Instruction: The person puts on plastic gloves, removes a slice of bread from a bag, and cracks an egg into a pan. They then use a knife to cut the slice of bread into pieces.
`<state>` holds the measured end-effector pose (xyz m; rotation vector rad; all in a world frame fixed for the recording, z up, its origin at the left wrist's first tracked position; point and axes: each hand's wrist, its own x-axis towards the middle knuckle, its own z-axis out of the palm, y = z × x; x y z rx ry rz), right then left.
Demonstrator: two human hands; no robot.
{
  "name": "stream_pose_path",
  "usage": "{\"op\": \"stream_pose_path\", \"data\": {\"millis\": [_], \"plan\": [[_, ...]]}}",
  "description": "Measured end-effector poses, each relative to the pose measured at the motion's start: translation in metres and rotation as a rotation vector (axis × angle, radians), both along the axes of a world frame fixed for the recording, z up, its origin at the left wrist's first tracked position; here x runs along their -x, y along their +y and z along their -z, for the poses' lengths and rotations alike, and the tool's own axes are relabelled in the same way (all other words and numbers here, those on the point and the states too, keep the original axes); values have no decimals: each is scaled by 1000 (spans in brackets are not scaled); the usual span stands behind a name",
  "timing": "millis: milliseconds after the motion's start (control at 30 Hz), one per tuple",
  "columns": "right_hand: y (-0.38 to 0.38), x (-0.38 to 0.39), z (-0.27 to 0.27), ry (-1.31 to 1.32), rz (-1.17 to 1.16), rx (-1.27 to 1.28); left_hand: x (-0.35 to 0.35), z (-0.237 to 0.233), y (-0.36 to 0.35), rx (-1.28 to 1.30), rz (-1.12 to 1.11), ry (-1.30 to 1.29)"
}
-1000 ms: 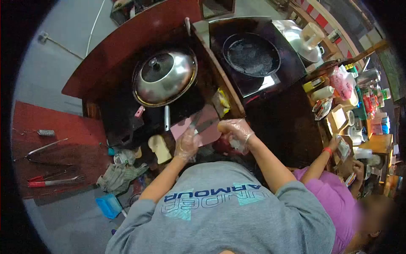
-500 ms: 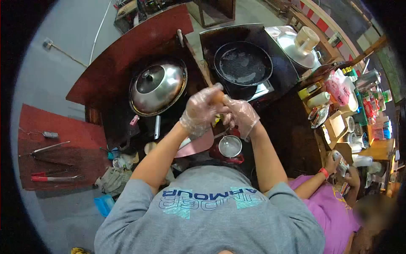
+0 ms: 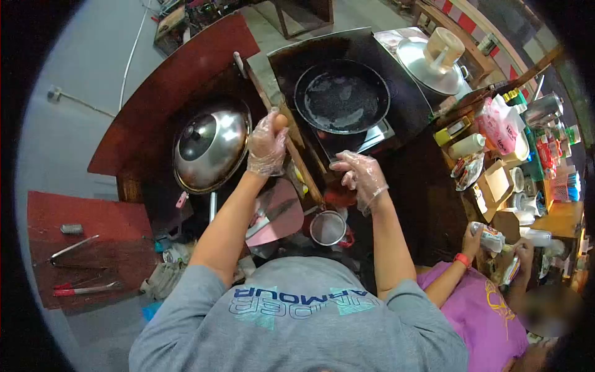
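Observation:
My left hand (image 3: 266,149), in a clear plastic glove, is closed on a brown egg (image 3: 281,121) above the wooden divider between the two stoves. My right hand (image 3: 362,176), gloved the same way, hangs apart from it, its fingers partly stretched out and holding nothing I can see. Just beyond it a black frying pan (image 3: 343,96) with a wet sheen sits on the right stove. Left of my left hand stands a wok with a domed steel lid (image 3: 232,139). Below my hands are a pink cutting board (image 3: 286,226) with a knife on it and a round strainer (image 3: 328,228).
A wooden divider (image 3: 304,170) runs between the stoves. A lidded steel pot (image 3: 418,59) stands at the back right. Bottles, boxes and bags crowd the right shelf (image 3: 548,218). Close by on the right, a person in a purple shirt (image 3: 474,304) handles packets.
My hands were together around the egg. They have parted: the left went left and up with the egg, while the right stays lower right.

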<state>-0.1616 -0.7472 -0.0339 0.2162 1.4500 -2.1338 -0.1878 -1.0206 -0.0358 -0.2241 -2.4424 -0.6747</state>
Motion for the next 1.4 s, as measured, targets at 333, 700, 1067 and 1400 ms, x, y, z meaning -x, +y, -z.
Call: {"op": "stream_pose_path", "data": {"millis": [333, 700, 1067, 1400], "plan": [[21, 70, 5, 145, 119, -28, 5, -13, 10, 17, -68, 40], [-2, 211, 20, 647, 18, -167, 162, -41, 82, -785, 315, -1105], [11, 279, 86, 496, -160, -270, 239, 35, 104, -870, 290, -1161], [0, 309, 100, 459, -120, -485, 273, 49, 84, -231, 462, -960]]}}
